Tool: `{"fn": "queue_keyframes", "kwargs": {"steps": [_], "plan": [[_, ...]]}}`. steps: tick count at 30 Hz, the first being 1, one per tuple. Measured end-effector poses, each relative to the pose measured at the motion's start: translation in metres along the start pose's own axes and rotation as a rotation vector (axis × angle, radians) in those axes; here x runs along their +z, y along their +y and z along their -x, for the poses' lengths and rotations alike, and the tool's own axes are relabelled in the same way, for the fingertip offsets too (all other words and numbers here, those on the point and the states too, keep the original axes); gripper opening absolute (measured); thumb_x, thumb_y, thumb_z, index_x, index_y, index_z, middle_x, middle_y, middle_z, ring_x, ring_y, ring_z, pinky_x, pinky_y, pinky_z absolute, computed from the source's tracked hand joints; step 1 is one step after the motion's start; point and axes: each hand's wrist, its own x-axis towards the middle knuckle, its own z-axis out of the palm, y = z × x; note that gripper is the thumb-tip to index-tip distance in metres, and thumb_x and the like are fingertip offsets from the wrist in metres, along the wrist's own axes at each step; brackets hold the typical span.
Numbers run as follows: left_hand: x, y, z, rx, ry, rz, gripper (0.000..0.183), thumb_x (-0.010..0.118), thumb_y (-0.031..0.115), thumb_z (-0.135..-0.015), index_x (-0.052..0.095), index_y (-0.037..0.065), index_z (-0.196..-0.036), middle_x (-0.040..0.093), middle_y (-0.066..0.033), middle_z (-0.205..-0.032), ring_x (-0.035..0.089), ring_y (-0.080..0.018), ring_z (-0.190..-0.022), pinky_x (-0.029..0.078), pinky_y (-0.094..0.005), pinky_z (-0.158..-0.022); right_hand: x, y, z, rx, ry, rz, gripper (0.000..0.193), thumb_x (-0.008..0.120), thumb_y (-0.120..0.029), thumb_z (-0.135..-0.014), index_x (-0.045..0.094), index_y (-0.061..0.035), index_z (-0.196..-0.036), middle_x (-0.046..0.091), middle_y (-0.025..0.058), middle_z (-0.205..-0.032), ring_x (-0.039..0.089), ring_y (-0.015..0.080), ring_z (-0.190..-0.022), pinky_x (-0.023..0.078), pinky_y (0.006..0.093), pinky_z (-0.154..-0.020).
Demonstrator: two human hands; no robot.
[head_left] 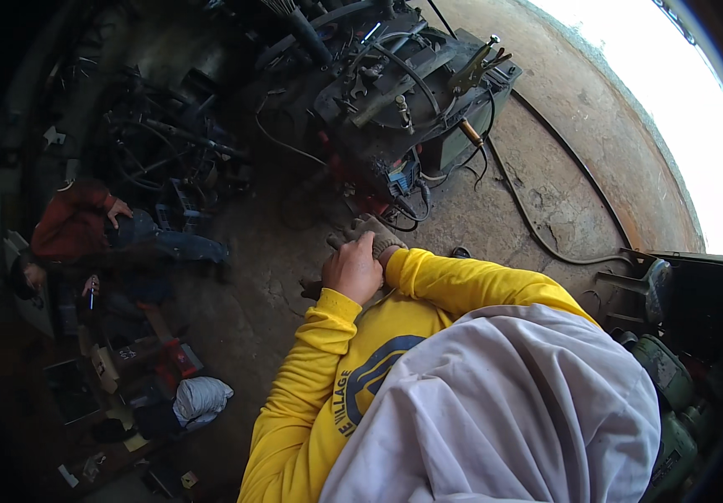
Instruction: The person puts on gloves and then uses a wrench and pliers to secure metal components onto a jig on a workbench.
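Observation:
My right hand wears a grey-brown work glove and points left, its visible glove fingers stretched out and holding nothing that I can see. My bare left hand lies across it near the wrist, fingers closed on the work glove. Part of the right hand is hidden behind the left. Something dark, which I cannot make out, shows below the left hand's wrist. Both arms wear yellow sleeves. Ahead of the hands stands a cluttered metal workbench with locking pliers, a wrench and cables.
A black hose curves over the concrete floor to the right. At left, a person in a red top is beside scattered parts, boxes and a white cloth bundle. Green machinery stands at far right.

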Motion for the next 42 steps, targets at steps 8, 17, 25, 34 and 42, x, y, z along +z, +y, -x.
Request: {"fn": "queue_keyframes", "kwargs": {"steps": [8,17,25,34,42], "plan": [[-0.01,-0.045,-0.025,-0.088,-0.409,1.062,0.033,0.066,0.007,-0.084,0.053,0.0,-0.113,0.058,0.0009,-0.083,0.054,-0.0048,-0.074,0.047,-0.0235,-0.065,-0.008,0.002,-0.018,0.016,-0.021,-0.027,0.042,0.063,-0.051,-0.076,0.074,-0.0163,-0.097,0.072,0.0117,-0.098,0.069,0.032,-0.094,0.053,0.041,-0.08],[0.0,-0.009,-0.034,0.27,0.189,0.036,0.007,0.061,0.011,-0.082,0.062,0.004,-0.083,0.066,-0.0206,-0.082,0.064,-0.0419,-0.081,0.051,-0.0498,-0.072,-0.006,0.004,-0.027,0.049,-0.066,-0.034,0.042,0.064,-0.051,-0.075,0.075,-0.0166,-0.097,0.072,0.0116,-0.101,0.069,0.0322,-0.095,0.053,0.041,-0.079],[-0.01,-0.011,-0.01,0.218,0.223,0.313,0.014,0.067,0.011,-0.081,0.058,0.002,-0.086,0.064,-0.0208,-0.077,0.065,-0.0401,-0.078,0.05,-0.0464,-0.067,-0.021,0.025,-0.049,0.093,-0.137,-0.006,0.042,0.064,-0.05,-0.074,0.075,-0.0169,-0.098,0.072,0.0116,-0.102,0.069,0.0323,-0.097,0.053,0.0409,-0.079],[0.006,-0.016,-0.002,0.051,0.038,0.269,0.021,0.06,0.018,-0.08,0.054,-0.001,-0.085,0.061,-0.0299,-0.084,0.058,-0.0495,-0.086,0.049,-0.0521,-0.073,-0.032,0.017,-0.034,0.217,-0.144,0.128,0.036,0.063,-0.044,-0.078,0.075,-0.0173,-0.1,0.073,0.0105,-0.104,0.069,0.029,-0.101,0.053,0.0418,-0.084],[0.018,-0.028,-0.027,0.117,0.174,0.309,0.016,0.055,0.013,-0.079,0.05,-0.002,-0.078,0.056,-0.0259,-0.075,0.056,-0.0413,-0.067,0.045,-0.0445,-0.063,-0.001,0.023,-0.024,0.146,-0.146,0.016,0.033,0.066,-0.038,-0.081,0.073,-0.0139,-0.103,0.073,0.0115,-0.103,0.068,0.0293,-0.097,0.052,0.0407,-0.085]]}}
